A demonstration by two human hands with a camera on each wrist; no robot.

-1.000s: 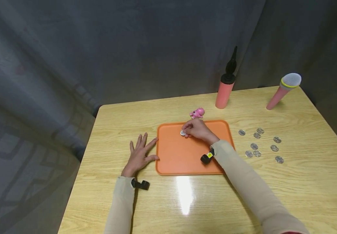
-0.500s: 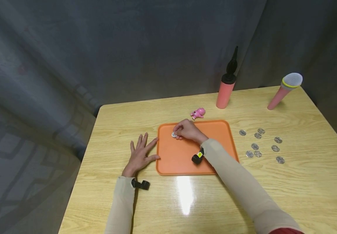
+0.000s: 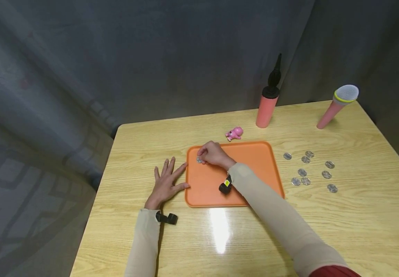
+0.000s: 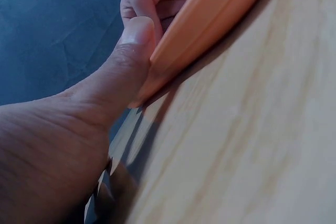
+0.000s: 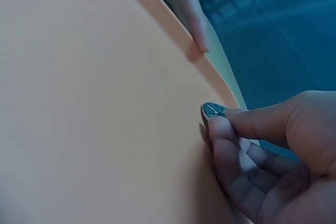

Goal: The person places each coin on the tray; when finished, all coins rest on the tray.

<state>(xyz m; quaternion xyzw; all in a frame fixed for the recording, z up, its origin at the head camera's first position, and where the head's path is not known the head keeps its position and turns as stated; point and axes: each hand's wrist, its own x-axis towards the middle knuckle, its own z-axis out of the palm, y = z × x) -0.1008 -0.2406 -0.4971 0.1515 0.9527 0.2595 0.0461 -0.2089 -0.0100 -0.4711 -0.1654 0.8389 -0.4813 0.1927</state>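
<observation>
Right hand [image 3: 214, 154] shifted left, silver coin [image 5: 213, 109] pinched, over orange tray [image 3: 203, 188]

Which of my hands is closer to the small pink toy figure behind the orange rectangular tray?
Right. Your right hand is over the back left of the tray, in front and left of the toy figure; your left hand is farther off, at the tray's left edge.

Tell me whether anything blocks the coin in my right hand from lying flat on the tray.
Nothing visible does. The right hand pinches the coin; the tray looks bare around it, though the fingers hide a little. The left hand rests at the left edge, out of the way.
</observation>
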